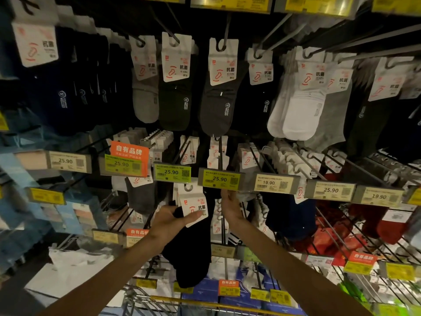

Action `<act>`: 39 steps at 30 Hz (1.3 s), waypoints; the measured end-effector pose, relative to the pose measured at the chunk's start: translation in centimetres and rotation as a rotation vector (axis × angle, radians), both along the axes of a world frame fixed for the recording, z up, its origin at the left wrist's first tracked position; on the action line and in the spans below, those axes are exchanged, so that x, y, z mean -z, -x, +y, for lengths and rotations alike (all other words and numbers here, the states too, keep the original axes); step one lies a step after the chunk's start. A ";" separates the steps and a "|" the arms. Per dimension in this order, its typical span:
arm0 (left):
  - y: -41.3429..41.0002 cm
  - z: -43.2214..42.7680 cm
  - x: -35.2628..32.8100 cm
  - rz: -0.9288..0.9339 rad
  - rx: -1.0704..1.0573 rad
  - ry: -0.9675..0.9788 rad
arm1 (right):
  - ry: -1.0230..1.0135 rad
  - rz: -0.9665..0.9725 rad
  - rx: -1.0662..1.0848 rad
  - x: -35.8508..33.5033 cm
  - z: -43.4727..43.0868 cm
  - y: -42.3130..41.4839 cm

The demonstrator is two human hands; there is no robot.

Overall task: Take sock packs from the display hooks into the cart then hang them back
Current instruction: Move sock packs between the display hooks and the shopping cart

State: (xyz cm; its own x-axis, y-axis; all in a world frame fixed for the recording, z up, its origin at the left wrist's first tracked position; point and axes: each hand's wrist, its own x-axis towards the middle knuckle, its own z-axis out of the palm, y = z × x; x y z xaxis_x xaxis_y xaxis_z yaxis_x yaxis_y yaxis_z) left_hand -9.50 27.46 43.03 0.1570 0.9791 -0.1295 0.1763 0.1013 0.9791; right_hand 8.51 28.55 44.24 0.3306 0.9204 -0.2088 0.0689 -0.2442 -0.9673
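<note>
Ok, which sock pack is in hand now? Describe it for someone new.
Mid-rack, find the green 25.90 price label the right hand reaches. Left and below is a black sock pack with a white card header. It alone is gripped by the left hand.

Dim, warm store light; soft blur and wide-angle bending at the edges.

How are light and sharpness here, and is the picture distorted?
Head view: dim, darkest at left; the green price tag is bright and readable; the sock pack in the left hand is sharp; the wide lens bends the edges.
</note>
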 end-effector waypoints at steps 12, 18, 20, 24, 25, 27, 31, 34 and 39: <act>-1.8 -4.2 -0.6 -0.103 0.173 -0.017 | -0.151 0.152 -0.175 0.2 -10.0 1.0; -2.4 -5.7 -1.1 -0.074 0.228 -0.033 | -0.108 0.157 -0.131 0.0 -11.3 0.7; -2.4 -6.2 -1.1 -0.067 0.224 -0.034 | -0.125 0.184 -0.125 0.1 -11.7 0.6; -1.6 -7.2 -1.4 -0.187 0.215 0.075 | -0.159 0.298 -0.070 -0.2 -12.7 0.2; -1.2 -7.5 -1.5 -0.214 0.226 0.106 | -0.164 0.335 -0.071 -0.2 -12.9 0.0; -0.8 -7.8 -1.5 -0.220 0.248 0.129 | -0.149 0.411 -0.087 -0.2 -13.2 -0.1; -0.5 -7.8 -1.7 -0.172 0.270 0.099 | -0.049 0.594 -0.139 -0.9 -12.0 -0.7; -0.2 -7.6 -1.8 -0.185 0.302 0.083 | -0.026 0.533 -0.137 -2.3 -10.1 -1.7; -0.2 -7.2 -2.3 -0.209 0.219 0.070 | -0.192 0.401 -0.134 -3.7 -7.9 -1.2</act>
